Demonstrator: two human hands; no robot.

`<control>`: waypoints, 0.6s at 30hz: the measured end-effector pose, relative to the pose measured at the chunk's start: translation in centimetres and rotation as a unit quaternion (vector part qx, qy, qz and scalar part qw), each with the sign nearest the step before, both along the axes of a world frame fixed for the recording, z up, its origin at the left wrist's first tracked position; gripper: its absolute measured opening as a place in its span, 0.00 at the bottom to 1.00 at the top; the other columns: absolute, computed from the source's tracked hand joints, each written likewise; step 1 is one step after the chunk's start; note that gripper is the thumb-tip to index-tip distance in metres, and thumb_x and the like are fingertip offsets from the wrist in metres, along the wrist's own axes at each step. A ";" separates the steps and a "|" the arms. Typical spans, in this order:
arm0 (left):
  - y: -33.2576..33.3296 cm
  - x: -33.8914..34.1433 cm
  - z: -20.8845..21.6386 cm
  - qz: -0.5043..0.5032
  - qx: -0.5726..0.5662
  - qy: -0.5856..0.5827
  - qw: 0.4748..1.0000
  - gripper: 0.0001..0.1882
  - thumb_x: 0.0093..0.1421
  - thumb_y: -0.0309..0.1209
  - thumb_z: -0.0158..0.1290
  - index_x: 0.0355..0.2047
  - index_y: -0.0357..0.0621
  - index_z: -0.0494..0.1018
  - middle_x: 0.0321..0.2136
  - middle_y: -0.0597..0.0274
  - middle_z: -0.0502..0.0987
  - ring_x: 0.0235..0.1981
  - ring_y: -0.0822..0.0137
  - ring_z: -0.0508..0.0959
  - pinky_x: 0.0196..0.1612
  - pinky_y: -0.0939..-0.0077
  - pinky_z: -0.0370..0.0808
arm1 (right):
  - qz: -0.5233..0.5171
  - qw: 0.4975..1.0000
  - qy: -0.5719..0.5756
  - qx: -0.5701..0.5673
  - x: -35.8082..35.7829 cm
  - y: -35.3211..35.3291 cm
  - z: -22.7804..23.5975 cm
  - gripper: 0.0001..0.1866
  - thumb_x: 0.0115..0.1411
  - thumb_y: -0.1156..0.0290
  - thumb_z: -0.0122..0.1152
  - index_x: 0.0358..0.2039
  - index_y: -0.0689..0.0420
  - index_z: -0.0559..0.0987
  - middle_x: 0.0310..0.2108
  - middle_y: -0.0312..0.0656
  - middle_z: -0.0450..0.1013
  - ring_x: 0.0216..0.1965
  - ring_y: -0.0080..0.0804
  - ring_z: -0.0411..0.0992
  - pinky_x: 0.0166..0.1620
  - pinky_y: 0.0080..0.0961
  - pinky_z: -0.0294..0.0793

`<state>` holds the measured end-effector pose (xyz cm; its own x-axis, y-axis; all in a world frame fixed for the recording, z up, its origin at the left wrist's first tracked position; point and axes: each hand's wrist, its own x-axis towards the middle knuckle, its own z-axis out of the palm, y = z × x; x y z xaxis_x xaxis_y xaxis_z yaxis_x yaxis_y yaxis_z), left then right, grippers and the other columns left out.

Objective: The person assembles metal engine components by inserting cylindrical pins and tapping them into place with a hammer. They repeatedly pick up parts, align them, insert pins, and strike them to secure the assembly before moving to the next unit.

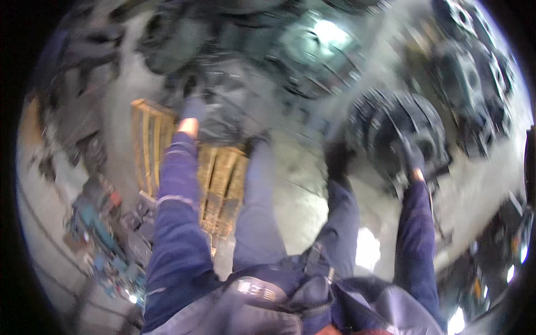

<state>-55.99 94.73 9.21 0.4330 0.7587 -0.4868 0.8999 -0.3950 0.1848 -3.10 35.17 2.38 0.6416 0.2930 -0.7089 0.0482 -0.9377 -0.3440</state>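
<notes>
My left hand, in a greyish glove, reaches to the near left side of a dark metal casting on a wooden pallet. Motion blur smears its fingers, so I cannot tell whether they touch or grip the casting. My right hand, in a dark glove, is at the near side of a large round casting with raised ribs and a round opening. Its fingers blend into the dark metal, and whether they are wrapped round anything is not visible.
Another round machined casting, brightly lit, stands ahead. Several large housings line the far right. To the left lie blue-green tools or parts among dark metal pieces. My legs straddle grey concrete floor between the pallet and the ribbed casting.
</notes>
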 end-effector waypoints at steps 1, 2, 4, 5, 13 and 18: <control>-0.4 0.6 0.8 0.004 -0.002 0.064 0.998 0.58 0.47 0.48 0.75 0.72 0.40 0.56 0.63 0.35 0.70 0.64 0.44 0.72 0.66 0.58 0.69 | 0.092 0.994 -0.059 0.009 0.2 -0.2 0.3 0.35 0.70 0.40 0.52 0.52 0.64 0.82 0.43 0.56 0.82 0.46 0.45 0.80 0.50 0.38 0.75; -0.8 1.1 1.7 0.016 0.002 0.046 0.999 0.59 0.48 0.49 0.74 0.73 0.41 0.55 0.63 0.33 0.70 0.64 0.43 0.72 0.66 0.57 0.69 | 0.032 0.997 -0.064 -0.027 0.2 0.0 0.4 0.39 0.64 0.35 0.55 0.47 0.65 0.82 0.44 0.64 0.79 0.50 0.63 0.77 0.52 0.47 0.73; -1.2 2.0 3.1 0.076 -0.042 0.048 0.995 0.59 0.47 0.49 0.75 0.73 0.41 0.56 0.62 0.33 0.71 0.63 0.40 0.73 0.65 0.57 0.69 | 0.091 0.983 -0.137 -0.083 0.0 1.1 1.7 0.38 0.63 0.38 0.59 0.51 0.66 0.80 0.48 0.64 0.78 0.53 0.63 0.75 0.54 0.48 0.73; -1.2 2.4 3.7 0.081 -0.045 0.061 0.994 0.59 0.47 0.49 0.74 0.73 0.41 0.56 0.61 0.34 0.72 0.62 0.40 0.73 0.65 0.56 0.69 | 0.046 0.985 -0.160 -0.049 -0.4 2.1 2.7 0.36 0.63 0.41 0.62 0.51 0.67 0.79 0.50 0.62 0.78 0.53 0.62 0.75 0.54 0.48 0.73; -2.5 1.7 3.6 0.094 -0.007 0.050 0.994 0.52 0.51 0.51 0.71 0.69 0.40 0.62 0.63 0.36 0.70 0.64 0.41 0.71 0.67 0.54 0.67 | 0.060 0.966 -0.208 0.141 -12.0 20.7 10.2 0.25 0.64 0.56 0.67 0.53 0.64 0.80 0.49 0.56 0.81 0.50 0.50 0.79 0.57 0.38 0.75; -5.8 -2.9 4.6 0.173 0.005 -0.166 0.971 0.49 0.54 0.44 0.70 0.70 0.37 0.59 0.70 0.37 0.60 0.72 0.45 0.59 0.73 0.55 0.57 | 0.169 0.929 -0.023 0.329 -26.1 39.0 13.4 0.21 0.63 0.61 0.68 0.50 0.64 0.81 0.46 0.51 0.82 0.48 0.40 0.80 0.54 0.31 0.76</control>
<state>-58.88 88.92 13.80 0.2827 0.8909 -0.3556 0.8708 -0.0829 0.4846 -29.21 74.19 15.75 0.4605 0.8427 -0.2789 0.3303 -0.4543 -0.8273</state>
